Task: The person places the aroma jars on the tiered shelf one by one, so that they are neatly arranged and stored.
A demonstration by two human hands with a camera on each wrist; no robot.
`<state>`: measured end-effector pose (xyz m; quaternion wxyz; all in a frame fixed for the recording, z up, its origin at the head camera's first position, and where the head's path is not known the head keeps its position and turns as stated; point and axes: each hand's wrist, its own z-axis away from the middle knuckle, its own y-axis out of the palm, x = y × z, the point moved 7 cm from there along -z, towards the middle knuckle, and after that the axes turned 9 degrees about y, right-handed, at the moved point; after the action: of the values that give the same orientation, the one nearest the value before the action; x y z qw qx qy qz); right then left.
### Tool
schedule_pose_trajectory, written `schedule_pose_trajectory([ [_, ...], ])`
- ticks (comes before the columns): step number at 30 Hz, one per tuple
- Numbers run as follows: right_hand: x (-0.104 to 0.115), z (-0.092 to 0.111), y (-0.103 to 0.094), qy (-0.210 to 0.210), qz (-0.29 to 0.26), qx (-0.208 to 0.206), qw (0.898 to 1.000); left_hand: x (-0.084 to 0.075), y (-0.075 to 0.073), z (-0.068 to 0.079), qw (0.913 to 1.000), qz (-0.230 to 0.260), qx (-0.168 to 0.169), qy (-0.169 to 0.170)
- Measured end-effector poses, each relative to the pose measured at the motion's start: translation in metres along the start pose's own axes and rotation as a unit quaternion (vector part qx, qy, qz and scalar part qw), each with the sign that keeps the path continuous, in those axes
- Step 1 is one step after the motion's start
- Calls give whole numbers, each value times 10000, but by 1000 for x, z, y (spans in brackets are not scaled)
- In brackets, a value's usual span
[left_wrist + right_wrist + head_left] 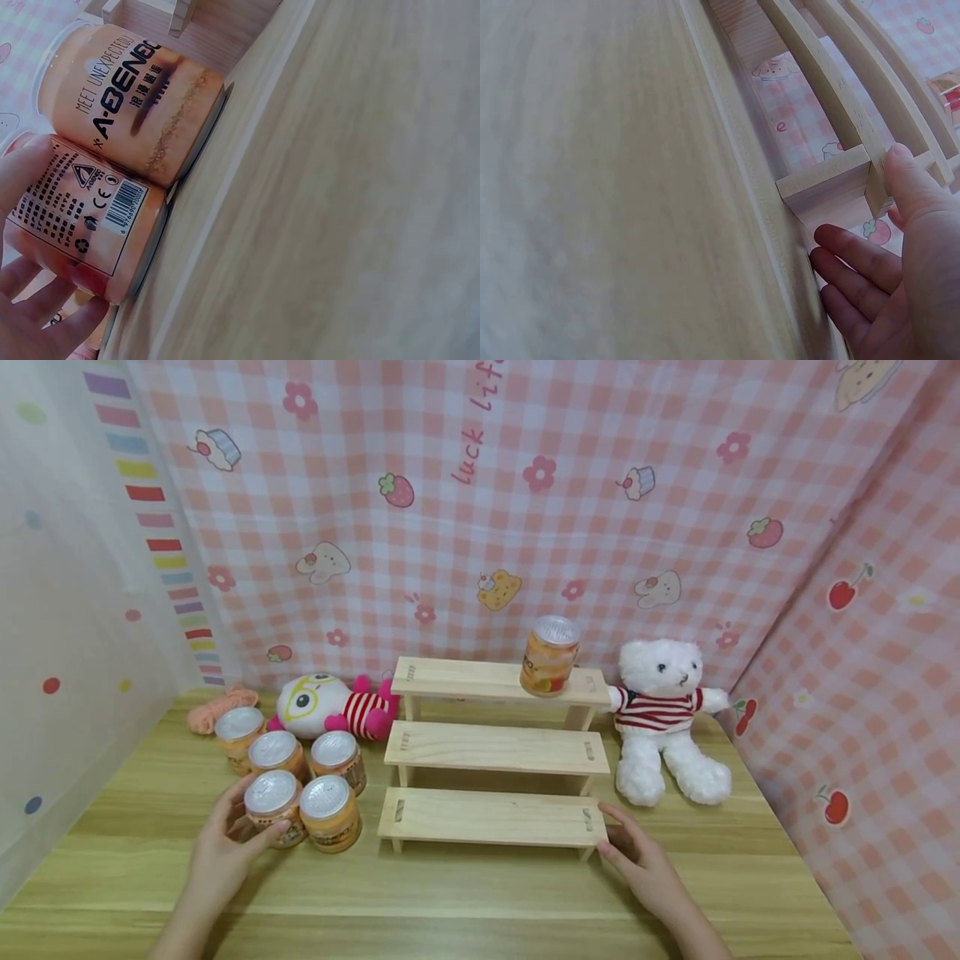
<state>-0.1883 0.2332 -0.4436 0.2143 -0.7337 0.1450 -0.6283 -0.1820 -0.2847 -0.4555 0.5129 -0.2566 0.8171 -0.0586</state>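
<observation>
My left hand (228, 852) grips an orange printed can (273, 810) with a silvery lid, thumb and fingers around its sides. In the left wrist view this can (82, 217) stands upright on the table, its barcode showing, against another can (135, 105) lettered A-BENDO. Behind these stand three more similar cans (339, 762). At the right end of the lowest step of a three-step wooden rack (491, 817), my right hand (637, 860) rests its thumb and index finger beside the corner. In the right wrist view the thumb (915, 180) touches the board's end, other fingers loosely extended.
One more can (551, 660) stands on the rack's top step, toward its right. A white teddy bear (663, 718) sits right of the rack. A pink-and-white plush toy (330, 706) and an orange fuzzy item (222, 710) lie behind the cans. Patterned curtains surround the wooden table (450, 902).
</observation>
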Motion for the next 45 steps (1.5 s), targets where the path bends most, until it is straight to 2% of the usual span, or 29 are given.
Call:
schedule_pose_trajectory([
  [8, -33, -7, 4, -14, 158, -6, 9999, -1, -7, 0, 9999, -152, -65, -17],
  [13, -37, -8, 4, -112, 278, -36, 9995, -7, -14, -1, 9996, -209, -167, -14],
  [19, -40, -8, 4, -12, 98, -53, 9999, -18, -21, -6, 9996, -103, -255, 107],
  [32, -39, -7, 3, -49, -70, -30, 10000, -50, -38, -22, 9975, -221, -500, 445],
  [39, -39, -7, 3, -43, -46, -43, 10000, -73, -41, -35, 9964, -231, -449, 674],
  [45, -40, -8, 3, -15, -40, -33, 10000, -92, -38, -47, 9971, -311, -232, 660],
])
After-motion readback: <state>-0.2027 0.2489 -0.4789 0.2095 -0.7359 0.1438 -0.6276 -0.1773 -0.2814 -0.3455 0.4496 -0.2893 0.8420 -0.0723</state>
